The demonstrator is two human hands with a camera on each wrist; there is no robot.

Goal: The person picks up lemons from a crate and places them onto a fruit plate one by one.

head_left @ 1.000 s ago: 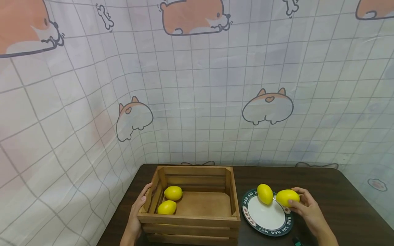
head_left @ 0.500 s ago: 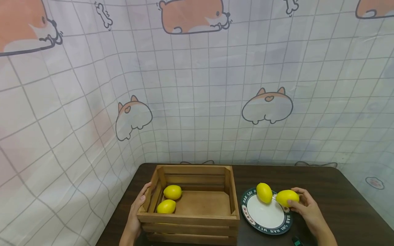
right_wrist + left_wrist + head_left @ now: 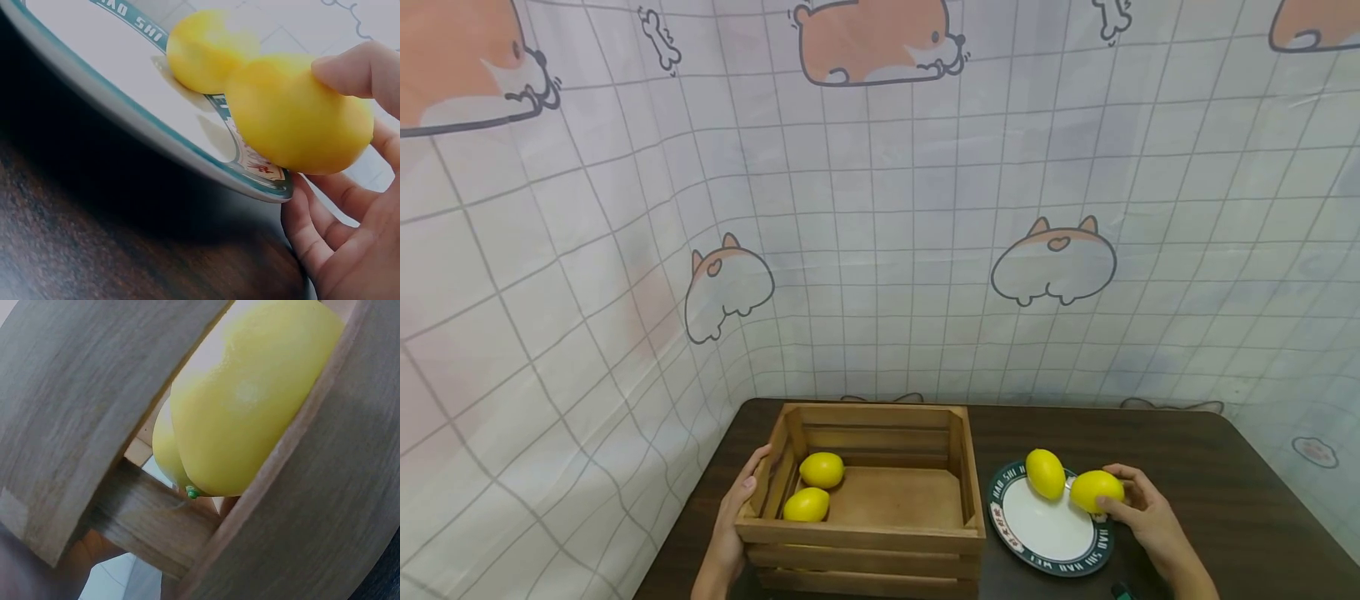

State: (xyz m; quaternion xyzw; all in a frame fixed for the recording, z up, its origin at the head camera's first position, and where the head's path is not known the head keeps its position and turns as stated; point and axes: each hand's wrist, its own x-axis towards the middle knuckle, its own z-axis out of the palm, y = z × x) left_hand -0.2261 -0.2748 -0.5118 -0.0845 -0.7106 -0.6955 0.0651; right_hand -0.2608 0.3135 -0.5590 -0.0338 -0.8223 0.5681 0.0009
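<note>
My right hand [image 3: 1150, 512] pinches a yellow lemon [image 3: 1093, 492] between thumb and fingers at the right rim of a round plate [image 3: 1048, 533]. In the right wrist view, the thumb lies on top of this lemon [image 3: 300, 119] and the fingers are beneath and behind it, close to the plate's edge. A second lemon [image 3: 1045, 473] rests on the plate beside it. My left hand [image 3: 728, 517] lies against the left outer side of a wooden crate [image 3: 857, 540], its fingers extended along the slats. Inside at the left are two lemons [image 3: 822, 471]; the left wrist view shows yellow fruit [image 3: 250, 400] through a slat gap.
The crate and plate stand side by side on a dark wood table [image 3: 1187, 450]. A small dark object with green [image 3: 1122, 592] lies at the front edge of view. A white gridded curtain [image 3: 910, 250] with cartoon dogs hangs behind and to the left.
My right hand has shifted slightly left and down with its lemon, which now overlaps the plate's rim more. My left hand stays at the crate.
</note>
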